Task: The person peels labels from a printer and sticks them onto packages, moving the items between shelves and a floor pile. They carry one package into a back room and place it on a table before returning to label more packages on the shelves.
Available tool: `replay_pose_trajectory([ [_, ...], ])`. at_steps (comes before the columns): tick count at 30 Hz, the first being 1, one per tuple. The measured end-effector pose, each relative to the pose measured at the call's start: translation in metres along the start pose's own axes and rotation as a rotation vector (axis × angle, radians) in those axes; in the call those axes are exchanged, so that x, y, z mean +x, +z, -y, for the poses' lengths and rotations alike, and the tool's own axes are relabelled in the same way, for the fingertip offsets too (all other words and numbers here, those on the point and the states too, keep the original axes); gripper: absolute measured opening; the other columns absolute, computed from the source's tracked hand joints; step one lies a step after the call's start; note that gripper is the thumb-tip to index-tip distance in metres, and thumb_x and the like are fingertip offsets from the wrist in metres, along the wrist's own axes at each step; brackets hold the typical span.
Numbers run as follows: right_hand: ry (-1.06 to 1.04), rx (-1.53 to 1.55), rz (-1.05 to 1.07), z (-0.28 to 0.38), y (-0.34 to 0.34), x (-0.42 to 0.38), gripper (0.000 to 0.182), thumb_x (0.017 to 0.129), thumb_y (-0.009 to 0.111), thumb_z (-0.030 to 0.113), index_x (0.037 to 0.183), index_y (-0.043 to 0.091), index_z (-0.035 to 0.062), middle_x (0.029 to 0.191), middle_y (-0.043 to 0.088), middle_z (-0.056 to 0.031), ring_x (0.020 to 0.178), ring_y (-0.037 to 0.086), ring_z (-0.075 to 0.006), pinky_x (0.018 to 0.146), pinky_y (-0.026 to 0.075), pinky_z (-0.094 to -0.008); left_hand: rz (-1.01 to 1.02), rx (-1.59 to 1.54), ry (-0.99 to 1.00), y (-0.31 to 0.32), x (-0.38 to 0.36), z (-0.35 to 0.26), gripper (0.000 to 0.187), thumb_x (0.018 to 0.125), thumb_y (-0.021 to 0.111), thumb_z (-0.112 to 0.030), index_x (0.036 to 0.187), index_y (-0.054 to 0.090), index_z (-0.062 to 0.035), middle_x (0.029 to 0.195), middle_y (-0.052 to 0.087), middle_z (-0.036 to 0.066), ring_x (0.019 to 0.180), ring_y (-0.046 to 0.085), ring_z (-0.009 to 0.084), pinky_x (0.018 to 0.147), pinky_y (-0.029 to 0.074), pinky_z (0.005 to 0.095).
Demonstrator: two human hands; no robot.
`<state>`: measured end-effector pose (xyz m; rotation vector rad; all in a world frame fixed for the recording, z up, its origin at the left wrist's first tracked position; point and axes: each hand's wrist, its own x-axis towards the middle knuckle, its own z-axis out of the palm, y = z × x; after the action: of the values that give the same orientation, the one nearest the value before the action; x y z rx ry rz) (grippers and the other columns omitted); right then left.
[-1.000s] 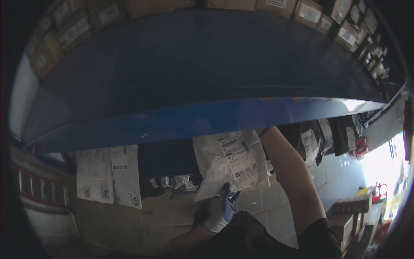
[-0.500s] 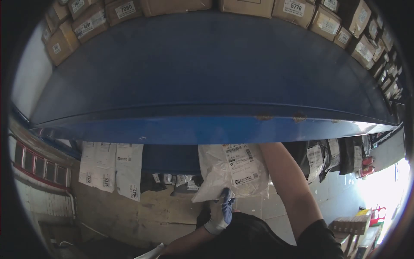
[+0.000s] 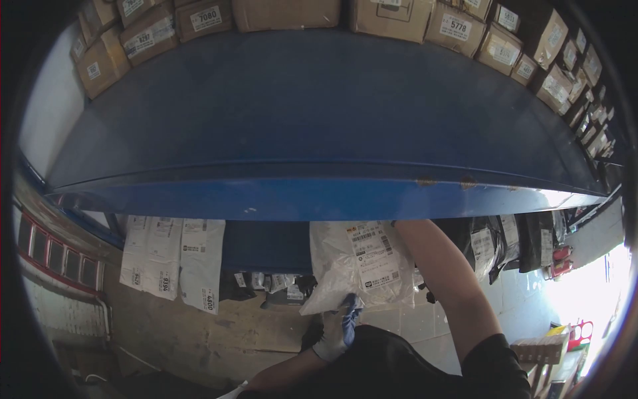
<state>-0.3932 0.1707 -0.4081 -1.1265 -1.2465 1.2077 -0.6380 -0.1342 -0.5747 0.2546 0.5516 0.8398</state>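
A clear-and-white plastic parcel [image 3: 362, 263] with a printed label hangs below the blue shelf's front edge [image 3: 266, 199]. My left hand [image 3: 342, 329], in a grey and blue glove, is at the parcel's lower edge, its fingers partly hidden against the plastic. My right forearm reaches up along the parcel's right side, and the right hand is hidden behind the shelf edge.
Cardboard boxes [image 3: 392, 18] with number labels line the back of the upper shelf. White parcels [image 3: 199, 263] hang on the left below it, black parcels [image 3: 484, 245] on the right. A red-framed window [image 3: 60, 249] is at far left.
The view has shifted slightly. The parcel and my left hand sit a little lower and further right in view; the right forearm still reaches under the shelf edge.
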Motion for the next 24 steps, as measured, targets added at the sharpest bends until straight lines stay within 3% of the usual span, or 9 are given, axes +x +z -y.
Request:
replay_pose_trajectory([
  [5, -0.044, 0.241, 0.404, 0.053, 0.026, -0.015, 0.035, 0.101, 0.044, 0.025, 0.081, 0.072, 0.0177, 0.072, 0.068, -0.0020, 0.065, 0.066, -0.0205, 0.063, 0.058, -0.0358, 0.511, -0.889, -0.167, -0.001, 0.010, -0.010, 0.057, 0.097, 0.051, -0.042, 0.136, 0.037, -0.0029, 0.136, 0.039, 0.018, 0.138, 0.033, 0.0311, 0.113, 0.032, 0.0474],
  [8, 0.248, 0.082, -0.111, 0.093, 0.067, -0.050, 0.028, 0.099, 0.048, 0.026, 0.079, 0.068, 0.0240, 0.084, 0.065, 0.0005, 0.081, 0.062, -0.0187, 0.079, 0.053, -0.0341, 0.834, -1.100, -0.185, -0.026, 0.022, 0.007, 0.062, 0.103, 0.027, -0.045, 0.151, 0.013, -0.0079, 0.157, 0.015, 0.010, 0.147, 0.017, 0.0249, 0.121, 0.016, 0.0438],
  [10, 0.132, 0.535, -0.005, 0.047, 0.038, -0.040, 0.035, 0.099, 0.044, 0.031, 0.076, 0.069, 0.0216, 0.073, 0.063, 0.0006, 0.069, 0.060, -0.0165, 0.069, 0.053, -0.0327, 0.349, -2.157, -0.729, -0.039, 0.021, 0.004, 0.056, 0.096, 0.051, -0.033, 0.144, 0.036, -0.0079, 0.148, 0.038, 0.007, 0.137, 0.037, 0.0205, 0.117, 0.028, 0.0371],
  [11, 0.101, 0.646, 0.023, 0.040, 0.034, -0.039, 0.037, 0.099, 0.044, 0.032, 0.076, 0.069, 0.0209, 0.071, 0.062, 0.0007, 0.066, 0.060, -0.0160, 0.066, 0.053, -0.0323, 0.176, -2.399, -0.874, -0.040, 0.020, 0.004, 0.055, 0.095, 0.057, -0.030, 0.142, 0.042, -0.0079, 0.146, 0.043, 0.006, 0.134, 0.042, 0.0194, 0.117, 0.031, 0.0354],
  [14, 0.187, 0.608, -0.232, 0.056, 0.047, -0.039, 0.039, 0.102, 0.039, 0.027, 0.073, 0.066, 0.0226, 0.071, 0.061, 0.0015, 0.066, 0.058, -0.0162, 0.068, 0.054, -0.0319, 0.377, -1.846, -0.514, -0.026, 0.019, 0.001, 0.067, 0.099, 0.045, -0.042, 0.149, 0.025, -0.0028, 0.155, 0.023, 0.018, 0.145, 0.022, 0.0299, 0.121, 0.017, 0.0458],
  [17, 0.032, 0.641, -0.202, 0.049, 0.041, -0.029, 0.045, 0.102, 0.037, 0.026, 0.067, 0.064, 0.0195, 0.065, 0.062, -0.0012, 0.058, 0.059, -0.0184, 0.060, 0.054, -0.0333, 0.532, -1.875, -0.494, -0.014, 0.014, -0.003, 0.078, 0.099, 0.038, -0.053, 0.154, 0.011, -0.0035, 0.161, 0.004, 0.019, 0.150, 0.004, 0.0311, 0.121, 0.015, 0.0490],
  [20, -0.389, 0.471, 0.322, 0.063, 0.032, -0.009, 0.030, 0.101, 0.046, 0.028, 0.088, 0.072, 0.0197, 0.078, 0.068, -0.0019, 0.071, 0.065, -0.0193, 0.068, 0.055, -0.0351, 0.512, -1.633, -0.462, -0.013, 0.015, -0.006, 0.076, 0.099, 0.036, -0.054, 0.153, 0.015, -0.0048, 0.161, 0.010, 0.018, 0.149, 0.010, 0.0302, 0.117, 0.026, 0.0491],
  [23, -0.442, 0.485, 0.760, 0.085, 0.037, 0.001, 0.025, 0.100, 0.050, 0.031, 0.105, 0.072, 0.0207, 0.092, 0.071, -0.0017, 0.084, 0.067, -0.0201, 0.078, 0.054, -0.0367, 0.494, -2.236, -0.705, 0.007, 0.012, -0.013, 0.076, 0.095, 0.058, -0.038, 0.152, 0.017, -0.0101, 0.157, 0.018, 0.014, 0.147, 0.016, 0.0287, 0.122, 0.017, 0.0449],
  [24, -0.258, 0.516, 0.453, 0.095, 0.049, -0.011, 0.024, 0.099, 0.048, 0.029, 0.090, 0.068, 0.0200, 0.081, 0.066, -0.0011, 0.074, 0.063, -0.0194, 0.070, 0.054, -0.0356, 0.527, -2.238, -0.663, 0.005, 0.014, -0.010, 0.080, 0.095, 0.056, -0.043, 0.153, 0.012, -0.0104, 0.159, 0.011, 0.013, 0.148, 0.011, 0.0281, 0.122, 0.011, 0.0445],
])
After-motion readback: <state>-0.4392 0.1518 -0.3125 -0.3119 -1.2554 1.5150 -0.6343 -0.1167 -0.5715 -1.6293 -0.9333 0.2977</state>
